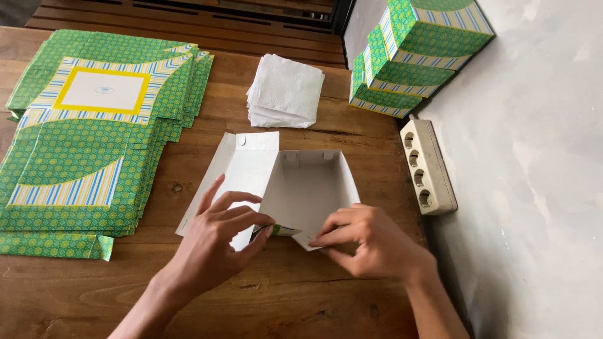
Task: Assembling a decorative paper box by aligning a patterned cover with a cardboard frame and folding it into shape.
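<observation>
Wooden table [188,301], half-folded white carton [301,182] just beyond both hands, left hand [217,242] and right hand [370,242] pinching its near flap.

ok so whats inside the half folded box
The box looks empty: only its bare white walls show. Both hands, left and right, cover its near edge, so that corner is hidden.

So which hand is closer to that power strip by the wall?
Right. The right hand sits just left of the power strip, below it; the left hand is farther left, across the half-folded box.
</observation>
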